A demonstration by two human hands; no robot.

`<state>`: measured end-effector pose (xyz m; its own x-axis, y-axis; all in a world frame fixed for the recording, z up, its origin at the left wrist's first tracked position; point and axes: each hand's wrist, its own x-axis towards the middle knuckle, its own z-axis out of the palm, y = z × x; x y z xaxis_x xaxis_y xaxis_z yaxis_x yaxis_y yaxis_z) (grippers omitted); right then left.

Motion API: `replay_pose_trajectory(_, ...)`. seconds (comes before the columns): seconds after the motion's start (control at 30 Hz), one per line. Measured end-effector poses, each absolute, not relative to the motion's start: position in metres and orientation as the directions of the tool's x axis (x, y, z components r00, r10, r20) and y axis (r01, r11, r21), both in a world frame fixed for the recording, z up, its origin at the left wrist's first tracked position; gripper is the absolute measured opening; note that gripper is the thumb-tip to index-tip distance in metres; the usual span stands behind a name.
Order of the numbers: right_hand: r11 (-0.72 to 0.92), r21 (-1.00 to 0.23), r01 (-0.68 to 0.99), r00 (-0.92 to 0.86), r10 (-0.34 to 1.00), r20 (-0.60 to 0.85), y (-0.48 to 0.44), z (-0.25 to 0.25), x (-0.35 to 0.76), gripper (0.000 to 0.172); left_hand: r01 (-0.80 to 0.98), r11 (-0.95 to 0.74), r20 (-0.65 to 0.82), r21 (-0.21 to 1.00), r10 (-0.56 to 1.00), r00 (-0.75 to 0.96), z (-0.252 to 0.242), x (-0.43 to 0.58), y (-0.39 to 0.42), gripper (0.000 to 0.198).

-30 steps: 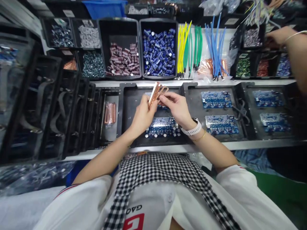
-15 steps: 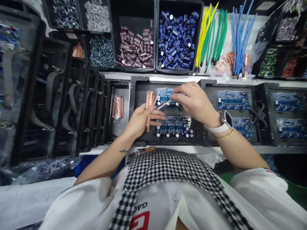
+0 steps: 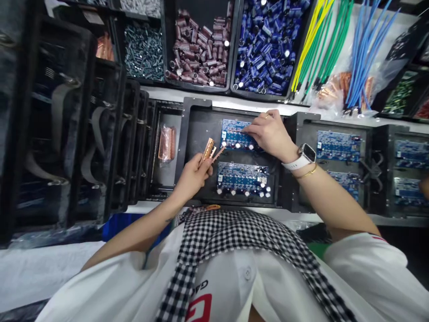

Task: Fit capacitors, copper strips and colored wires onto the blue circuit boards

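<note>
My left hand (image 3: 191,179) is closed around several copper strips (image 3: 208,150), their ends fanning out past the thumb, left of the two boards. Over the right part of the upper blue circuit board (image 3: 231,139) is my right hand (image 3: 272,136), its fingers pinched. A thin copper strip (image 3: 236,130) runs from those fingertips, lying along or just above the board; whether it touches is unclear. Below it, the lower blue circuit board (image 3: 243,172) lies flat, with small round capacitors along its front edge. Both boards rest in a black tray (image 3: 199,123).
Behind are bins of brown capacitors (image 3: 201,44) and blue capacitors (image 3: 264,49), beside yellow, green and blue wires (image 3: 363,58). Stacked black trays (image 3: 83,134) stand on the left. Bagged copper pieces (image 3: 166,143) lie nearby. Another black tray (image 3: 308,129) with boards adjoins on the right.
The right hand has carried its copper strip away from the left hand to the upper board. The left hand's spread fingers have curled around its strips, now tilted. The camera view has shifted.
</note>
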<state>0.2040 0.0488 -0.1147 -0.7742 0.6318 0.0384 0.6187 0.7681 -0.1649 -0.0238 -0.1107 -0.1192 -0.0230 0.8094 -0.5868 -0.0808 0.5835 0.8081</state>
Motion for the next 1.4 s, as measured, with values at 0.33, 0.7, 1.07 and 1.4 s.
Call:
replay_pose_trajectory(0.33,0.821,-0.24,0.518,-0.816,0.558,0.148,0.024,-0.093,0.15,0.032,0.363,0.364,-0.317,0.858,0.93,-0.184,-0.116,-0.061,-0.121,0.014)
replay_pose_trajectory(0.7,0.746,-0.347,0.568,-0.747,0.645,0.162,0.013,-0.102,0.177,0.036,-0.009,0.294,-0.287,0.956,0.926,-0.245,-0.099,-0.052,-0.098,0.029)
replay_pose_trajectory(1.07,0.751,-0.246,0.612,-0.753,0.649,0.109,0.008,-0.109,0.173,0.032,0.065,0.273,-0.25,0.96,0.936,-0.246,-0.107,-0.056,-0.12,0.03)
replay_pose_trajectory(1.4,0.095,-0.989,0.111,-0.399,0.916,0.043,-0.07,-0.069,0.135,0.021,-0.152,0.187,-0.217,0.97,0.954,-0.209,-0.088,-0.021,-0.132,0.036)
